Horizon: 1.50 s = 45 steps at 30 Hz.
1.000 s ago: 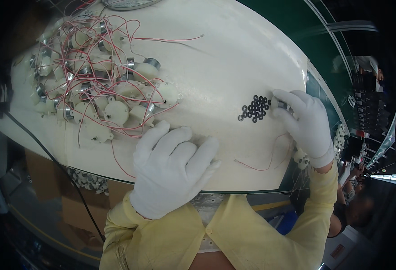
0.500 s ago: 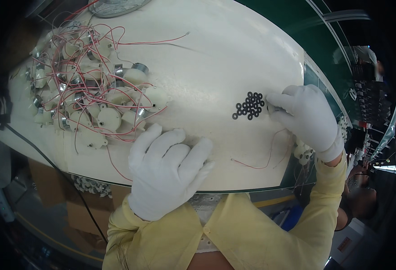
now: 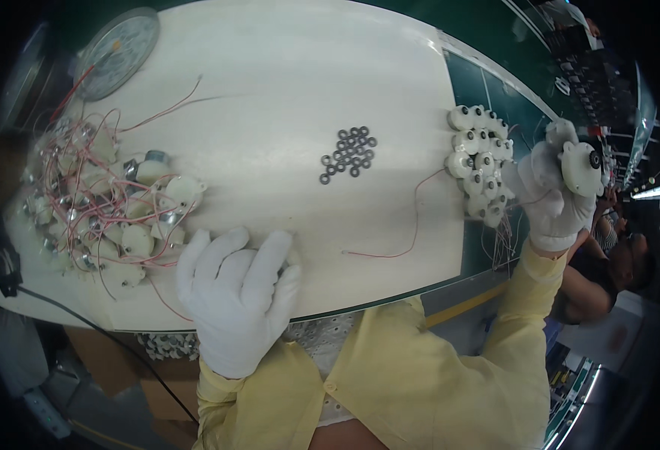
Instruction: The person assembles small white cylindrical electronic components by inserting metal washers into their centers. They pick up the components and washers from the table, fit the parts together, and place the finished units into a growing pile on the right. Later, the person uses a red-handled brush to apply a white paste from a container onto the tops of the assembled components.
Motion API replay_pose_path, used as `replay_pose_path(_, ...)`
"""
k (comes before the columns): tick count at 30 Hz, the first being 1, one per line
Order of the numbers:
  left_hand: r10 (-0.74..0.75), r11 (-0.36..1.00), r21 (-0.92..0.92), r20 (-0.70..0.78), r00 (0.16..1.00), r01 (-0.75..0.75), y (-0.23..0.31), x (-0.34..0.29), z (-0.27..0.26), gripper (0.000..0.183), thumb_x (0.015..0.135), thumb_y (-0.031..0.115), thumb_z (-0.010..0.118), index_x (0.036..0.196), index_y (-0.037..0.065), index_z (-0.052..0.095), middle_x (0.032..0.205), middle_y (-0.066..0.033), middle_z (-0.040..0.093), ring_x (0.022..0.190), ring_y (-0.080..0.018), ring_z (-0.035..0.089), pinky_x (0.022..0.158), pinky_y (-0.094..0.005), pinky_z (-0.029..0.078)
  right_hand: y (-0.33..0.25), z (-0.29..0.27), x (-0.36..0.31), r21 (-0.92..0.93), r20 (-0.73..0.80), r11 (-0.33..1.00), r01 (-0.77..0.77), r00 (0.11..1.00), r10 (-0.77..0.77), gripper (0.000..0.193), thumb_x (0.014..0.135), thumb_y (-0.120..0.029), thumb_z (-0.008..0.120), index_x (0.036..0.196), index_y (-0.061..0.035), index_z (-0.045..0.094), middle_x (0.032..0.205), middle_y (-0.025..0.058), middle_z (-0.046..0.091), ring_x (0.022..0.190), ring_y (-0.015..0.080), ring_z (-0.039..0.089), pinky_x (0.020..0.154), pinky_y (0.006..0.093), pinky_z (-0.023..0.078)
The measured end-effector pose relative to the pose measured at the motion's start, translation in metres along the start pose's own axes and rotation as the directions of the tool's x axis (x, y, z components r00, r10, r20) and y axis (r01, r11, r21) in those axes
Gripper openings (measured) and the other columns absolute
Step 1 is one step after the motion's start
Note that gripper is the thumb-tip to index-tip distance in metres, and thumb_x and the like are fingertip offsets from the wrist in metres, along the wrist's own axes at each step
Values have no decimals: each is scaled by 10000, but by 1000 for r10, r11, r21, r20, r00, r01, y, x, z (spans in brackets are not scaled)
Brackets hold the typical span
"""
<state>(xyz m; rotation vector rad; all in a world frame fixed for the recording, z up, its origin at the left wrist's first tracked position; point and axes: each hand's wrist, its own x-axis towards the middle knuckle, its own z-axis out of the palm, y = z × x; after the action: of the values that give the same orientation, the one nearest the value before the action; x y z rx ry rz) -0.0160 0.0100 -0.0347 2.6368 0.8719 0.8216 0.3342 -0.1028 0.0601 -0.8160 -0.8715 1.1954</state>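
Observation:
My left hand (image 3: pixel 236 300), in a white glove, rests palm down with fingers stretched out at the table's near edge. Beside it on the left is a tangled pile of white gear motors (image 3: pixel 136 240) with red wires. My right hand (image 3: pixel 551 184), gloved too, is raised at the far right and grips a white gear motor (image 3: pixel 581 169) that has a black ring on its shaft. Just left of that hand stand several motors with black rings (image 3: pixel 484 161), grouped together on a green surface. Small black rings (image 3: pixel 351 155) lie clustered on the white tabletop between my hands.
A red wire (image 3: pixel 417 217) trails across the white table (image 3: pixel 270 97) from the grouped motors. At the back left is a round grey tray (image 3: pixel 120 54). A black cable (image 3: pixel 82 319) runs below the left edge, over cardboard boxes (image 3: pixel 168 401). Another person (image 3: pixel 600 281) sits at the right.
My right hand has gone from beside the black rings to the far right, where a motor now shows in its grip. The whole view has swung right; my left hand stays resting on the table.

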Motion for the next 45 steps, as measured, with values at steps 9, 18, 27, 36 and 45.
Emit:
replay_pose_path(9, 18, 999, 44, 47, 999, -20, 7, -1, -3, 313, 858, 160, 660, 1164, 92, 657, 857, -43, 587, 998, -291, 588, 979, -517, 414, -37, -20, -89, -37, -258, 997, -64, 965, 52, 613, 1046, -550, 368, 1111, 16, 592, 562, 20, 503, 436, 85, 370, 500, 247, 294)
replay_pose_path(18, 11, 999, 52, 77, 997, -15, 11, -2, -6, 269, 909, 66, 583, 1163, 8, 652, 1076, -140, 632, 1046, -331, 578, 1044, -513, 401, -59, -82, -71, -619, -731, 387, -683, 681, 33, 427, 982, -473, 574, 857, -65, 599, 647, -55, 459, 548, 44, 414, 470, 207, 279)
replay_pose_path(27, 16, 996, 88, 36, 999, -19, 9, -3, -4, 290, 902, 113, 622, 1187, 62, 642, 1053, -124, 618, 1002, -317, 580, 1008, -514, 423, -20, -144, 7, -881, -464, -31, -472, 874, -143, 535, 900, -522, 654, 927, 9, 713, 779, 151, 658, 724, 274, 623, 726, 352, 500)
replay_pose_path(36, 29, 998, 60, 16, 999, -29, 13, 0, -3, 234, 903, 59, 575, 1118, 0, 647, 1015, -141, 642, 955, -329, 586, 960, -480, 429, -16, -168, -16, -901, -386, 255, -350, 917, -104, 371, 955, -291, 615, 1165, 6, 684, 1042, 109, 735, 938, 198, 696, 873, 316, 526)
replay_pose_path(45, -3, 999, 49, 43, 999, 1, 13, -1, -2, 277, 906, 128, 620, 1174, 64, 647, 1042, -101, 624, 1010, -309, 586, 1008, -518, 416, -30, -161, -24, -780, -530, 331, -532, 842, 102, 320, 953, -198, 602, 1188, 4, 680, 1079, 120, 728, 1000, 193, 674, 910, 304, 502)
